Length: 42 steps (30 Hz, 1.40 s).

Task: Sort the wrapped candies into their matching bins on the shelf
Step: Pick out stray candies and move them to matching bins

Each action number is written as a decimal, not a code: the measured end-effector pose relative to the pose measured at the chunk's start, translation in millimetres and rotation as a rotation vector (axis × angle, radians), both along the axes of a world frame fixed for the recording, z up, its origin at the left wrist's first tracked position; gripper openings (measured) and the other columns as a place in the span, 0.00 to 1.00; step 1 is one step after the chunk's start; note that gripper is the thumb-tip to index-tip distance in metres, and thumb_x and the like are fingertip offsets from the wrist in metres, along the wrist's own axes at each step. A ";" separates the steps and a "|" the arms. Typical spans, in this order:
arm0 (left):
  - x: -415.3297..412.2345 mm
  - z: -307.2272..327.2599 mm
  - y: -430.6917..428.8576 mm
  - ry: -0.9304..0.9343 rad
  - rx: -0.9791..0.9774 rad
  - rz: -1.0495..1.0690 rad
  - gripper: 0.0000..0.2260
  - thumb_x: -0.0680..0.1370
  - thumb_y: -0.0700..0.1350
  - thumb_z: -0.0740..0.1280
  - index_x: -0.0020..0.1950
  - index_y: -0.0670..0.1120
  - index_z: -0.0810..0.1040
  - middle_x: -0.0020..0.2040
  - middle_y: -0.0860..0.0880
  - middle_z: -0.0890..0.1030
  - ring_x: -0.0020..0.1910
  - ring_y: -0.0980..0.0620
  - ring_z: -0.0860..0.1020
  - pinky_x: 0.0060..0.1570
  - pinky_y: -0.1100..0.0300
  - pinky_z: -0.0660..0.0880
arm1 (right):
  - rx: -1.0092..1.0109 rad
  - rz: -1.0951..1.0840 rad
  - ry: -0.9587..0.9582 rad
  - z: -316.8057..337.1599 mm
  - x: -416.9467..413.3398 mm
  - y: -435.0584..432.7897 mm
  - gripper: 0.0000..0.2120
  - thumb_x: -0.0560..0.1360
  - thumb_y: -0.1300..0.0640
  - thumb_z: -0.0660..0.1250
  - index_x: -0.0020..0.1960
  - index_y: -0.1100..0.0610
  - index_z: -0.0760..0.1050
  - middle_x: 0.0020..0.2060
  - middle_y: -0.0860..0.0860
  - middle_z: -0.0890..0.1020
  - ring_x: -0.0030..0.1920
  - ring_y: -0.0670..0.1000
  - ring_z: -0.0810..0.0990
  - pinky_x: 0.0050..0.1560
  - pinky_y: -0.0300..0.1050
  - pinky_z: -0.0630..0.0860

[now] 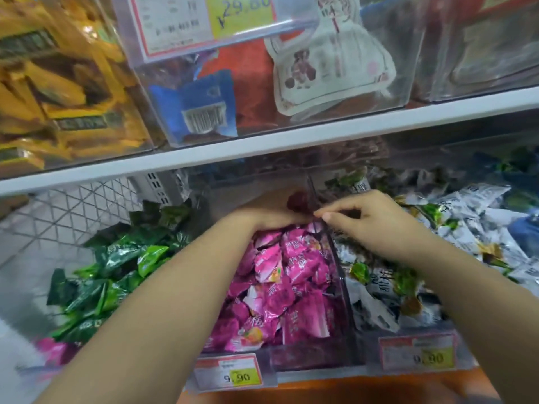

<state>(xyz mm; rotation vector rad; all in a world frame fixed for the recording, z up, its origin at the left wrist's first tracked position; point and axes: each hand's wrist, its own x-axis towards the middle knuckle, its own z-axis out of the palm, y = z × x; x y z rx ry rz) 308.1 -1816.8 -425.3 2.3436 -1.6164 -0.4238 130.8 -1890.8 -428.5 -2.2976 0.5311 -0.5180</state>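
The middle clear bin (pixel 347 287) holds a heap of pink wrapped candies (pixel 285 281). My left hand (pixel 271 211) reaches deep into its back, fingers curled round a dark red candy (pixel 297 201). My right hand (pixel 367 220) hovers over the divider between the pink bin and the right one, with thumb and forefinger pinching the edge of a pink wrapper (pixel 316 227). Dark and light green candies (pixel 116 272) fill the left bin. White-and-green wrapped candies (pixel 437 258) fill the right bin.
A white shelf board (pixel 262 150) runs close above my hands. On it stand clear bins with yellow packets (pixel 58 91) and a white pouch (pixel 329 68). Price tags (pixel 230 374) hang on the bin fronts. A stray pink candy (pixel 55 349) lies at the lower left.
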 end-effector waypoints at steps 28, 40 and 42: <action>41.5 34.9 47.8 -0.134 0.043 0.148 0.14 0.79 0.47 0.63 0.64 0.54 0.76 0.66 0.54 0.74 0.61 0.56 0.72 0.56 0.65 0.65 | -0.034 0.056 0.096 8.6 5.7 -6.1 0.08 0.75 0.47 0.67 0.51 0.46 0.81 0.43 0.37 0.78 0.41 0.35 0.74 0.41 0.31 0.69; 2.7 4.6 0.3 -0.064 0.310 -0.160 0.17 0.78 0.50 0.65 0.67 0.54 0.74 0.68 0.53 0.69 0.60 0.54 0.70 0.55 0.64 0.63 | 0.028 0.086 0.060 4.4 8.1 -11.6 0.06 0.73 0.47 0.69 0.48 0.44 0.81 0.47 0.49 0.84 0.48 0.50 0.81 0.55 0.50 0.77; 7.9 7.3 2.9 -0.114 0.332 -0.137 0.15 0.77 0.49 0.65 0.63 0.53 0.77 0.67 0.52 0.70 0.53 0.55 0.73 0.52 0.64 0.70 | 0.039 0.087 0.066 4.0 7.7 -13.0 0.06 0.73 0.46 0.69 0.49 0.44 0.81 0.48 0.49 0.84 0.48 0.50 0.82 0.55 0.50 0.77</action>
